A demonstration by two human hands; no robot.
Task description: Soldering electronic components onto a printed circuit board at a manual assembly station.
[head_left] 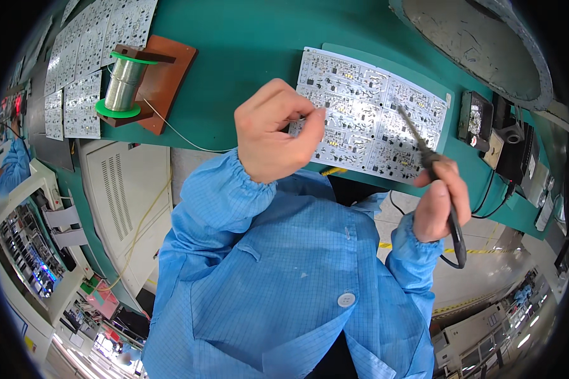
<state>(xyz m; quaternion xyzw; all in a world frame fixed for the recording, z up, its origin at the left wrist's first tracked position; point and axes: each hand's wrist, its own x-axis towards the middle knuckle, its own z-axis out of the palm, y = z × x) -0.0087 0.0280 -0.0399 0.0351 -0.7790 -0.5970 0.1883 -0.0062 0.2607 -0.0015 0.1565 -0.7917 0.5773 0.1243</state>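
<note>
Blue smock sleeves (284, 265) nearest me, my left hand (275, 132) pinching solder wire (183, 136) over the white circuit board panel (373, 123), my right hand (439, 199) gripping a soldering iron (423, 148) touching it.

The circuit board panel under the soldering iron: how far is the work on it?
Done: cannot tell; joints are too small to judge. In hand: right hand holds the soldering iron, tip over the circuit board panel; left hand is pinched at its edge. Left: more panels wait behind the solder spool.
</note>
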